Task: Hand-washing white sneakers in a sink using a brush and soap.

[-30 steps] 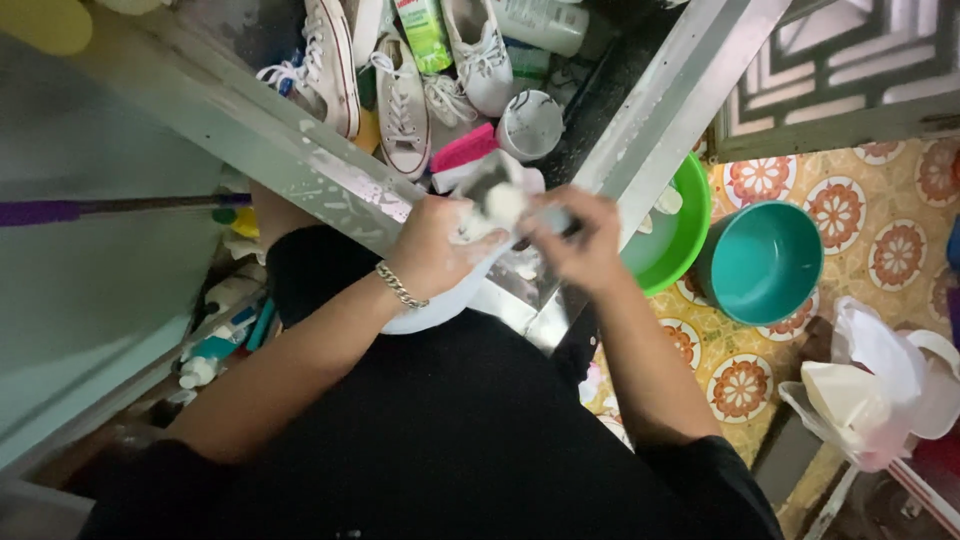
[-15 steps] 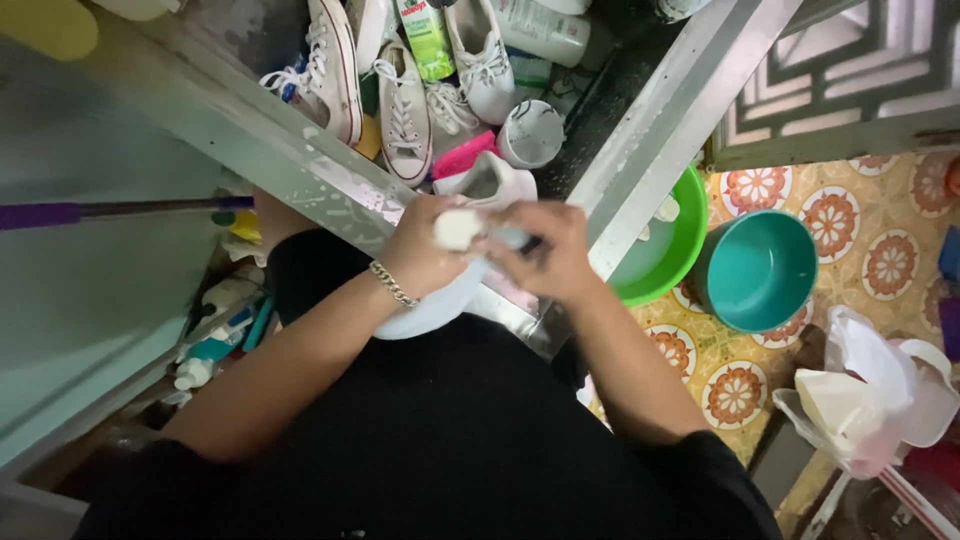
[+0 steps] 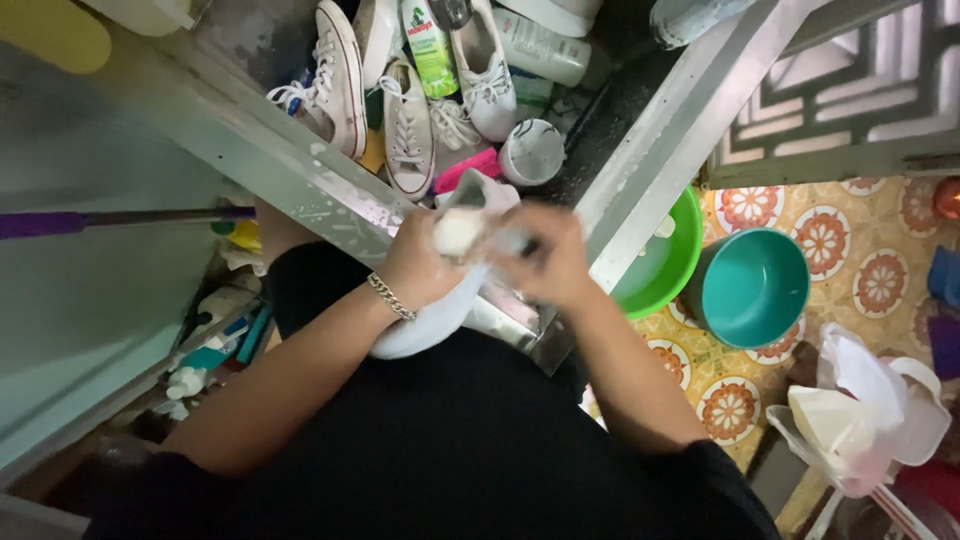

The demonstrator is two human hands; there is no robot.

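white shoe (image 3: 440, 310): mostly covered by both hands
right hand (image 3: 548, 255): motion-blurred
green bottle (image 3: 430, 45): top cut off by upper edge

From my feed I look straight down into a cramped washing corner. A pale metal frame (image 3: 250, 160) runs diagonally from the upper left toward the centre, and a second rail (image 3: 680, 120) slants up to the upper right, closing in a dark wet recess between them. On the left stretches a smooth grey-green wall panel (image 3: 90, 300). In the upper right I see an ornamental window grille (image 3: 850, 80). The lower right shows a tiled floor (image 3: 880, 285), yellow with red and white flower medallions. The light is dim and bluish.
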